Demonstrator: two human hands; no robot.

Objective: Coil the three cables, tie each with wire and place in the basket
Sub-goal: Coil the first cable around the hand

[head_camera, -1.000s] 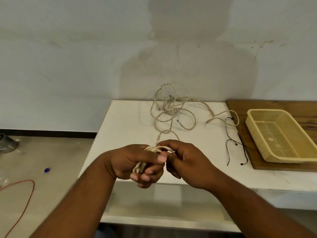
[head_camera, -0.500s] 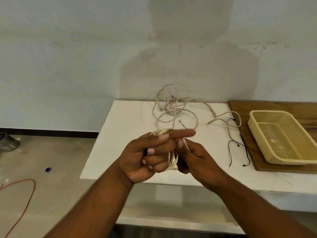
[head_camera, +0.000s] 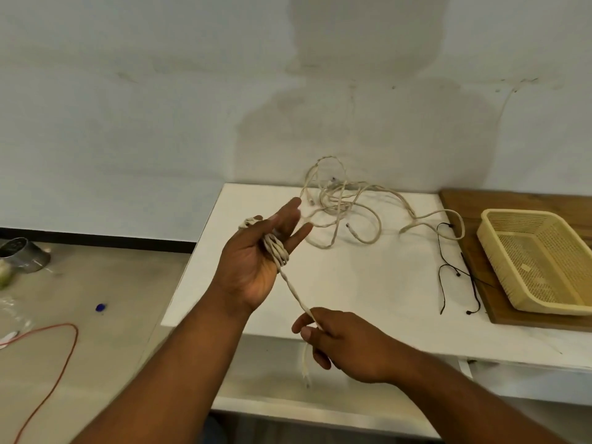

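My left hand (head_camera: 256, 257) is raised over the white table (head_camera: 368, 283), palm toward me, fingers straight. A cream cable coil (head_camera: 277, 249) is wound round its fingers. From the coil a taut cable strand (head_camera: 296, 294) runs down to my right hand (head_camera: 339, 339), which pinches it near the table's front edge; the cable's end hangs below that hand. A loose tangle of cream cables (head_camera: 339, 203) lies at the back of the table. Thin black tie wires (head_camera: 448, 270) lie to its right. The yellow basket (head_camera: 499, 238) stands at the far right.
The basket rests on a wooden board (head_camera: 480, 206) at the table's right end. A lower shelf (head_camera: 272, 389) shows under the tabletop. On the floor at left lie a red wire (head_camera: 64, 357), a metal can (head_camera: 22, 254) and a small blue object (head_camera: 100, 307).
My hands have parted. The left hand rose and straightened its fingers with the coil round them. The right hand dropped toward me, drawing the cable's end out taut.
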